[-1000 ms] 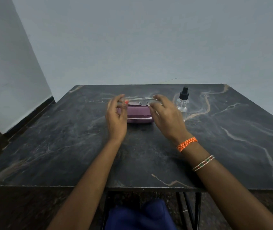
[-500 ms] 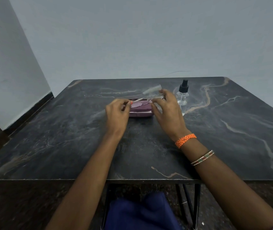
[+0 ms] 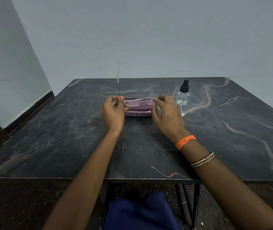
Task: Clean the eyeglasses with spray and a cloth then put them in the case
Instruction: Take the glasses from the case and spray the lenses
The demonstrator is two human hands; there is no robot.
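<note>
Eyeglasses (image 3: 138,103) with a thin frame hang just above the purple case (image 3: 138,112), which lies flat near the middle of the dark marbled table (image 3: 66,138). The person holds them by both ends. On the left, the left hand (image 3: 113,112) pinches the end of the frame between thumb and curled fingers; a painted nail shows at its far edge. On the right, the right hand (image 3: 167,113) pinches the other end between thumb and forefinger, its other fingers loosely bent over the case's right end. One temple arm lies folded across the top of the lenses, pale against the purple. Whether the frame touches the case I cannot tell from this angle.

Just right of the right hand stands the clear spray bottle (image 3: 182,99) with a black nozzle, upright, a little liquid in its base. An orange woven band (image 3: 185,141) and thin beaded bangles (image 3: 202,160) sit on the right wrist. Dark blue cloth (image 3: 139,213) shows below the table's near edge, between the forearms.
</note>
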